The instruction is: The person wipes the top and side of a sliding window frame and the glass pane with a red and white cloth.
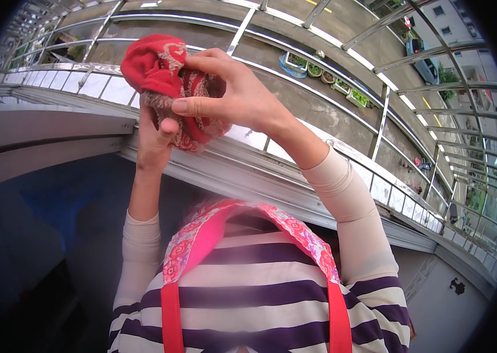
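A crumpled red and beige patterned cloth (153,66) is bunched up between both hands, out past the window track. My left hand (153,141) supports it from below, with the thumb against the underside of the bundle. From the right, my right hand (230,92) grips it, index finger and thumb spread along its side. Part of the left hand's fingers is hidden behind the fabric.
White sliding-window tracks (252,170) run across under the forearms. Beyond them stand a white tiled ledge (250,137) and a metal window cage (310,79). Far below lie potted plants (314,69) and a parked car (422,61).
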A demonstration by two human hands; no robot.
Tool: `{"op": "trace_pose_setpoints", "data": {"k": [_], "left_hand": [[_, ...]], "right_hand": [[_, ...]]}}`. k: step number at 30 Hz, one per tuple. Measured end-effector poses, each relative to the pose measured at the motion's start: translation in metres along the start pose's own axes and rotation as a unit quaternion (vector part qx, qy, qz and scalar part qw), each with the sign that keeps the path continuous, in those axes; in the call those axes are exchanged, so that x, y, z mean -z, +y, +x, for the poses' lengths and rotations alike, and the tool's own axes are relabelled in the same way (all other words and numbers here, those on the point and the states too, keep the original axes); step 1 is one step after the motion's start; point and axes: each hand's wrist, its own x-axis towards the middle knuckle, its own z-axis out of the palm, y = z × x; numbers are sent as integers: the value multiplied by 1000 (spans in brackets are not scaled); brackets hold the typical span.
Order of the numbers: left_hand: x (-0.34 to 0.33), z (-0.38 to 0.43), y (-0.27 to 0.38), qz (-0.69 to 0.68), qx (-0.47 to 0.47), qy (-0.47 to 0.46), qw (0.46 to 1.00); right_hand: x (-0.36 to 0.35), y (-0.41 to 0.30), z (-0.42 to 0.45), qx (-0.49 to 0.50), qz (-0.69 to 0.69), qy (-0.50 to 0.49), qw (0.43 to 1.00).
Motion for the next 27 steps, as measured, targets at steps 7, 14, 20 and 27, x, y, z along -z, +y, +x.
{"op": "trace_pose_setpoints", "data": {"k": [7,14,20,27], "left_hand": [[4,34,4,-133,94,40,986],[5,56,32,-154,21,-65,986],[12,67,74,-145,-63,13,987],[6,67,96,-61,-21,-46,997]], "right_hand": [[59,1,-51,-100,200,91,971],[87,30,-93,-174,235,192,937],[86,36,-98,-131,205,197,950],[116,-26,-100,21,112,282,953]]}}
